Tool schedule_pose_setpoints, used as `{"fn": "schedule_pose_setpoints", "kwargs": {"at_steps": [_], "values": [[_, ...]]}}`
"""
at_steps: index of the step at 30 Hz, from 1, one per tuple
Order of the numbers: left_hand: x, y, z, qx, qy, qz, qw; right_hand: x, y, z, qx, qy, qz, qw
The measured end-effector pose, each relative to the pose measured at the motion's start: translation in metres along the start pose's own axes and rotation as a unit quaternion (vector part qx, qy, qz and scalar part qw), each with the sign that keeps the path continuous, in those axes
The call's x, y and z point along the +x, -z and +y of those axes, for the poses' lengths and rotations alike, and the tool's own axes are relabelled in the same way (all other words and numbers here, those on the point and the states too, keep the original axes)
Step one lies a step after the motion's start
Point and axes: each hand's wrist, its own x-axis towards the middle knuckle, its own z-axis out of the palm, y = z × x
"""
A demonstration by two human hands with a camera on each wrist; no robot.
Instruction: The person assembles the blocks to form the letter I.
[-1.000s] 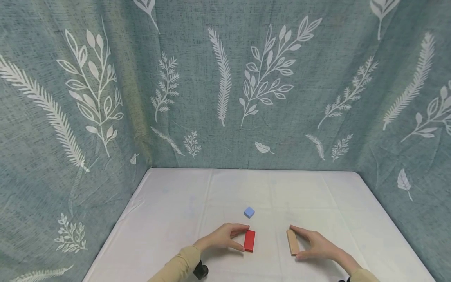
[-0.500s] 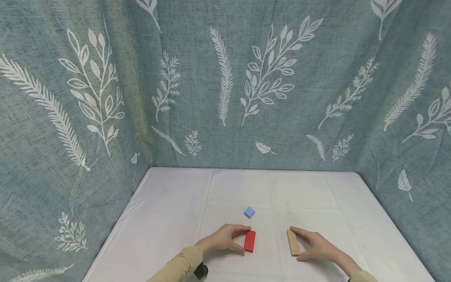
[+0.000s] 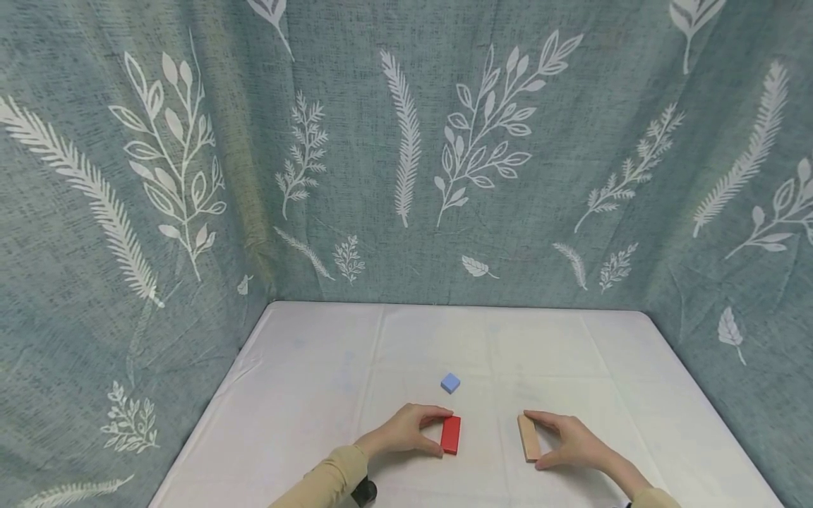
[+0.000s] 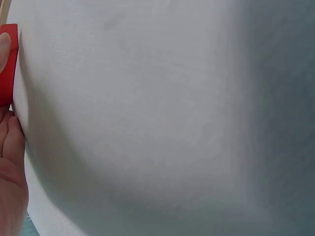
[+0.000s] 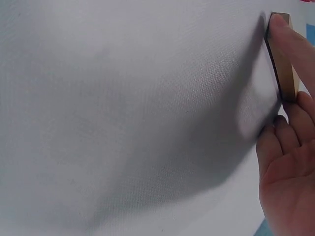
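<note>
My left hand point(image 3: 408, 429) pinches a red rectangular block point(image 3: 451, 434) by its two ends, thumb at the near end and fingertips at the far end. In the left wrist view the red block point(image 4: 9, 64) shows at the left edge with the thumb on it. To the right, my right hand point(image 3: 571, 443) holds a plain wooden block point(image 3: 528, 438) the same way, end to end. The right wrist view has this wooden block point(image 5: 282, 59) between thumb and fingers. Both blocks are low at the white cloth, a gap apart. A small blue block point(image 3: 450, 383) lies beyond the red one.
A white cloth covers the table point(image 3: 317, 374). Green-blue curtains point(image 3: 356, 155) with white leaf prints stand along its back and sides. A black wrist device point(image 3: 365, 491) sits under the left sleeve point(image 3: 324, 480).
Almost nothing differs. Both hands keep their hold on the red and wooden blocks, and the whole head view has shifted by a few pixels.
</note>
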Motion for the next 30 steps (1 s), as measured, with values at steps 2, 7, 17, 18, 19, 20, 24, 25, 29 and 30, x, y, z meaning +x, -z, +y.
{"fn": "schedule_pose_setpoints", "kwargs": {"at_steps": [2,7,17,18,19,20,24,25,29,30], "values": [[0.000,0.000,0.000,0.002,-0.001,0.003,1.0000,0.001,-0.001,0.000,0.003,-0.007,0.001,1.0000],[0.001,-0.001,0.000,-0.004,-0.001,0.012,0.9999,0.002,-0.001,-0.001,0.019,-0.025,0.003,0.9995],[0.003,0.000,0.000,-0.011,0.014,0.011,0.9998,0.000,0.002,0.000,0.038,-0.030,0.002,0.9989],[0.002,0.000,0.000,-0.010,0.016,0.010,0.9998,-0.001,0.003,0.000,0.038,-0.031,0.003,0.9988],[0.002,0.000,0.001,-0.010,0.018,0.010,0.9997,-0.001,0.003,-0.001,0.037,-0.031,0.004,0.9988],[0.002,0.000,0.002,-0.009,0.019,0.009,0.9997,-0.002,0.004,-0.001,0.034,-0.031,0.005,0.9989],[0.000,0.001,0.006,-0.002,0.019,0.008,0.9998,-0.002,0.008,-0.002,0.025,-0.026,0.011,0.9993],[0.000,0.001,0.007,-0.001,0.019,0.008,0.9998,-0.001,0.009,-0.002,0.024,-0.025,0.013,0.9993],[0.000,0.003,0.010,0.020,0.009,0.015,0.9996,0.000,0.016,-0.005,0.030,-0.024,0.017,0.9991],[0.001,0.003,0.011,0.022,0.005,0.017,0.9996,0.000,0.018,-0.006,0.034,-0.023,0.018,0.9990]]}}
